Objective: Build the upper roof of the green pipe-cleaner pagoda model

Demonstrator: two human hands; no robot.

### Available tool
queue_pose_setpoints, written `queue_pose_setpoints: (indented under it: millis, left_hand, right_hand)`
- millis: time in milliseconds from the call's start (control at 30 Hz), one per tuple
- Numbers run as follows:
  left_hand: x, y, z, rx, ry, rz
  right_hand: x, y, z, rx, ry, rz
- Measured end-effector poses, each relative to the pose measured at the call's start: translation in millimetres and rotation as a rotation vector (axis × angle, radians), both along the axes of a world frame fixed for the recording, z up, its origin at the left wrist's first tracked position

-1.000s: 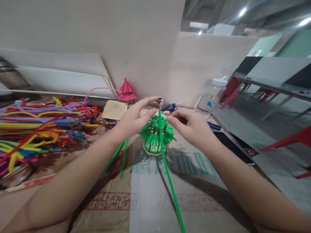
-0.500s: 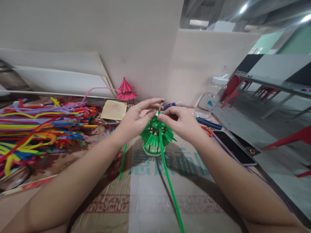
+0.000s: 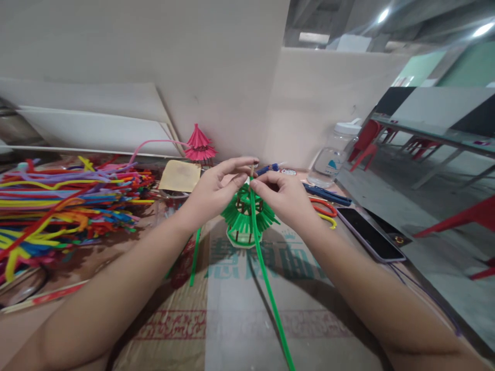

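A small green pipe-cleaner pavilion on thin brown posts stands on flattened cardboard. A wooden stick pokes up from its top. My left hand pinches that stick at the roof's peak. My right hand pinches the upper end of a long green pipe cleaner right beside the stick; the cleaner runs down toward me across the cardboard. The fingertips of both hands nearly touch above the roof.
A heap of coloured pipe cleaners fills the left. A pink pavilion stands behind by the wall. Loose green pieces, a yellow pad, a clear bottle, blue pliers, red scissors and a phone lie around.
My right hand has moved left, closing in on the stick at the roof's peak until it sits beside my left fingers. The scissors and pliers behind it came into view.
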State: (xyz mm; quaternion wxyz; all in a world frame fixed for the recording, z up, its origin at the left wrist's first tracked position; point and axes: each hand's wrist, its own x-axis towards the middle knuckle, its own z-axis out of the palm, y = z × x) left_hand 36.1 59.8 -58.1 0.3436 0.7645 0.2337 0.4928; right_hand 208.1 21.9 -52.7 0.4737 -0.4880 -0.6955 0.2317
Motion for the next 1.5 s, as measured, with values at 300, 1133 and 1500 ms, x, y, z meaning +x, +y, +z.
queue_pose_setpoints:
  millis: [300,1133,1500]
  left_hand:
    - [-0.7,0.0,1.4,0.005,0.010,0.018]
    - [-1.6,-3.7,3.6,0.059,0.084,0.090]
    - [-0.5,-5.6,6.3,0.085,0.101,0.093]
  right_hand:
    - [-2.4,0.2,-1.5,0.035,0.042,-0.021]
    - [0.2,-0.8,-1.6,0.021,0.037,0.013]
    - [-1.9,0.7,-2.7,0.023,0.041,0.018]
